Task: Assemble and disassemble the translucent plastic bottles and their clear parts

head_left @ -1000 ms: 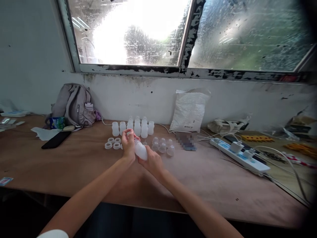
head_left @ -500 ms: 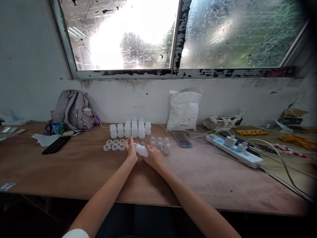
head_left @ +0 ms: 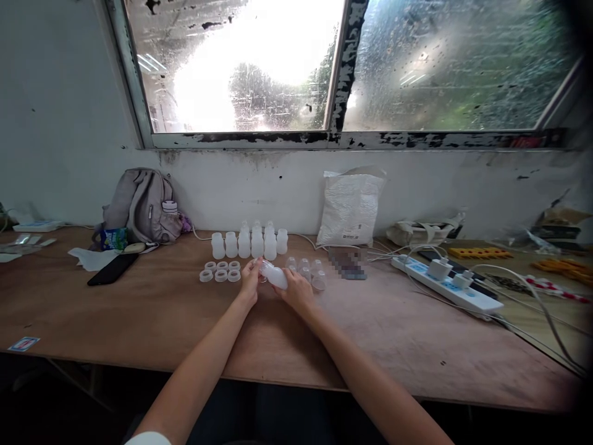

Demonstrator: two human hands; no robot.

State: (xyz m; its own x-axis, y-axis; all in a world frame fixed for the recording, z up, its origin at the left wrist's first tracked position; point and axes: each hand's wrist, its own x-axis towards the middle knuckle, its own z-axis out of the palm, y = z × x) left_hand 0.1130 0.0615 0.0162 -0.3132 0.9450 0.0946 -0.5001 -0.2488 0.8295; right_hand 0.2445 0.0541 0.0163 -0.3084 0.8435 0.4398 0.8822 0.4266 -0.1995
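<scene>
A frosted white bottle (head_left: 277, 277) is held tilted between my hands above the wooden table. My left hand (head_left: 251, 279) is closed round its clear top end. The bottle's rounded lower end is gripped by my right hand (head_left: 298, 289). Behind my hands stand several white bottles (head_left: 257, 245), some with clear tops. Left of my left hand lie several whitish rings (head_left: 221, 275) in two rows. Several clear caps (head_left: 318, 282) stand just beyond my right hand.
A grey backpack (head_left: 144, 207) and a black phone (head_left: 112, 269) are at the left. Against the wall leans a white plastic bag (head_left: 352, 209). A white power strip (head_left: 447, 287) with plugs and cables lies at the right, near yellow parts (head_left: 480, 253).
The whole view has shifted slightly, so the table items appear farther right. My hands still hold the bottle, whose clear top end now shows more plainly by my left fingers.
</scene>
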